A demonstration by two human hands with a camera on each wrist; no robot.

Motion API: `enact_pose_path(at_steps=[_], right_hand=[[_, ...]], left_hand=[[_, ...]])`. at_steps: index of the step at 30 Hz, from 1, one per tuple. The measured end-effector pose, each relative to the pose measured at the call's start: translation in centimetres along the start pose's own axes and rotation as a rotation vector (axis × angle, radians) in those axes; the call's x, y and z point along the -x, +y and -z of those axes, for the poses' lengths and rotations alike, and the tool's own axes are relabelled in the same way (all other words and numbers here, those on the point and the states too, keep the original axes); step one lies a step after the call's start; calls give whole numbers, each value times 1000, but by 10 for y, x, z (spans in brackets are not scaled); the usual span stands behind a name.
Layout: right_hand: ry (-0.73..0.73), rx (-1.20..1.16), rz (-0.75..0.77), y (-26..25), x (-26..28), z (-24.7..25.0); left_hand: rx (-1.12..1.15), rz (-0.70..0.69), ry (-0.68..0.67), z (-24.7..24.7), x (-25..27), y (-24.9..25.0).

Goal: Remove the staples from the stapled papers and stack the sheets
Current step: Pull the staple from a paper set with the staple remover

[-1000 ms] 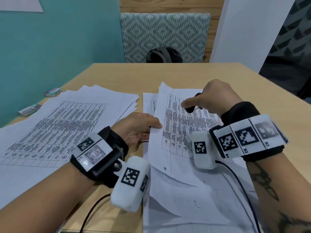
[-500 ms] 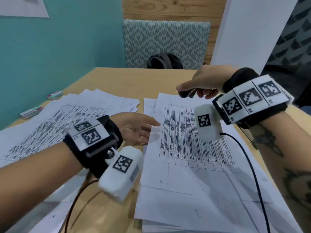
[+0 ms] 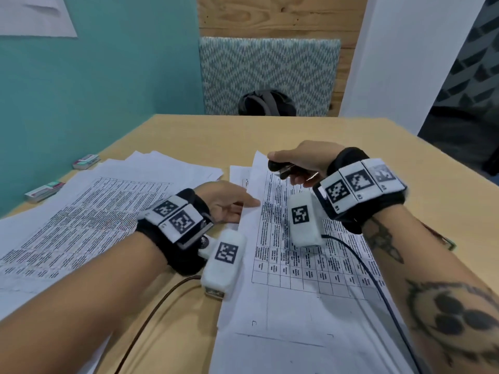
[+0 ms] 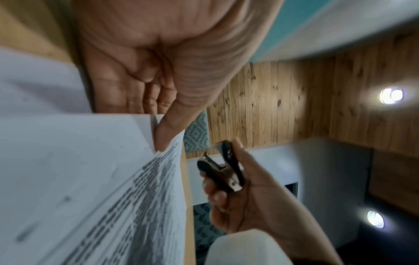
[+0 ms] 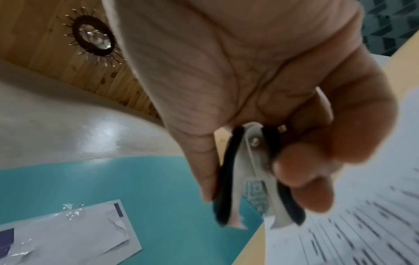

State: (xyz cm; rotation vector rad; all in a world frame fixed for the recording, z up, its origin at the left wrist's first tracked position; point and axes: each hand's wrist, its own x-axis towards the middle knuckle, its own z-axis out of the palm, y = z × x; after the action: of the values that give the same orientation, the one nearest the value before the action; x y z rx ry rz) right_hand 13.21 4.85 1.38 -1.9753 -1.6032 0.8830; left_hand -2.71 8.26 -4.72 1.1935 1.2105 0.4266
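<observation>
My right hand (image 3: 286,169) grips a black staple remover (image 3: 276,167) between thumb and fingers, just above the far left corner of the printed top sheet (image 3: 297,255). The wrist views show the staple remover (image 5: 223,179) with its metal claws pointing away from the palm, and the same staple remover (image 4: 221,170) held clear of the paper. My left hand (image 3: 243,207) pinches the left edge of that sheet, thumb (image 4: 167,129) on top and fingers underneath. The sheet lies on more white papers (image 3: 283,344). A spread stack of printed sheets (image 3: 94,217) lies to the left.
Two small boxes (image 3: 86,161) (image 3: 44,190) sit near the table's left edge by the teal wall. A patterned chair back (image 3: 270,74) and a black bag (image 3: 266,103) stand beyond the far edge of the wooden table (image 3: 270,130). Cables trail from both wrist cameras.
The top sheet, lifted a second ago, now lies flat. My right hand rose off it with the staple remover and now hovers over its far left corner. My left hand stays at the edge.
</observation>
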Motion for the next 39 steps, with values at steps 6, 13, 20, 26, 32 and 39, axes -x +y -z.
enact_pose_path(at_steps=[6,13,20,26,32,39], right_hand=[[-61,81,-58,7,-9,-9],[-105,63,-86,6,-15,-16],[-79,110,-66,4,-23,-29],[-59,171,-21,0,-27,-31],[-67,182,-10,-1,-28,-34],[-57,189,0,-5,-25,-37]], left_hand=[[112,-28,-97,10,-1,-7],[129,-86,-88,11,-2,-9],[220,-111,-79,7,-7,-6],[349,-93,3,5,-10,-8],[439,-91,-26,9,-14,-10],[486,-97,-30,9,-11,-11]])
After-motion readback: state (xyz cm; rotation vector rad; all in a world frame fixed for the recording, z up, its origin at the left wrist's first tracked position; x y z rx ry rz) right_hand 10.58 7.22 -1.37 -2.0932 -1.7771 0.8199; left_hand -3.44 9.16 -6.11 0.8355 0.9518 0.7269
